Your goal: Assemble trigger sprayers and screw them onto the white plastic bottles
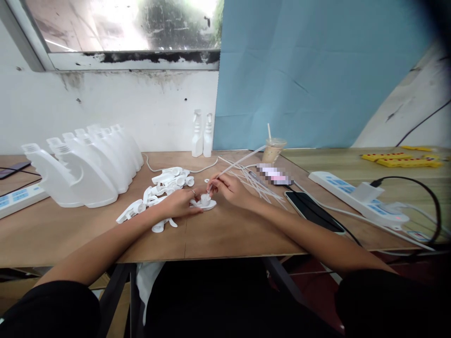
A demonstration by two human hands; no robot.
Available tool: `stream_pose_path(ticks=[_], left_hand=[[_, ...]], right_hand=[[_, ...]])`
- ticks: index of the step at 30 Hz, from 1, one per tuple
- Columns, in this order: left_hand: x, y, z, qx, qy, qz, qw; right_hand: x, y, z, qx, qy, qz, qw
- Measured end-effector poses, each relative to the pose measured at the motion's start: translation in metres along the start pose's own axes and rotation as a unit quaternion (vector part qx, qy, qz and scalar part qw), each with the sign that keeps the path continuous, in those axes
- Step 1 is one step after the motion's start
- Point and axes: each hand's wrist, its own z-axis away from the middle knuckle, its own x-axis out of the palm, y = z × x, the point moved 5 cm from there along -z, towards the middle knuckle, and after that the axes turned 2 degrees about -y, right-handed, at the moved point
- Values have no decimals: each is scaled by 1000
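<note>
White spray head [208,205] at the middle of the brown table [225,237], held between the curled fingers and thumb of the left hand [181,202]; the right hand [230,188], fingertips pinched nearly closed, holds a thin tube [241,162] slanting up to the right — whether its lower end is inserted cannot be told. Beside the left hand, a pile of spray heads [171,180]; beyond the right, loose tubes [262,188]. Farther out: jugs [97,173], two spray bottles [198,138] and a drink cup [272,153]
</note>
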Motion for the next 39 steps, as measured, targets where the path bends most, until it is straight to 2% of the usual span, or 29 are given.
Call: stream_pose_path(ticks=[5, 16, 26, 33, 36, 39], left_hand=[[0, 1, 0, -2, -2, 6, 1000], [0, 1, -1, 10, 10, -7, 1000], [-1, 3, -1, 17, 11, -1, 1000], [-1, -1, -2, 12, 8, 18, 1000], [-2, 1, -2, 13, 6, 27, 1000], [-3, 2, -2, 12, 5, 41, 999]], right_hand=[[0, 1, -1, 8, -22, 49, 999], [3, -13, -1, -56, -66, 110, 990], [4, -7, 3, -48, -60, 86, 993], [4, -4, 1, -25, -14, 103, 994], [8, -5, 0, -42, -34, 117, 992], [12, -3, -1, -20, -45, 110, 993]])
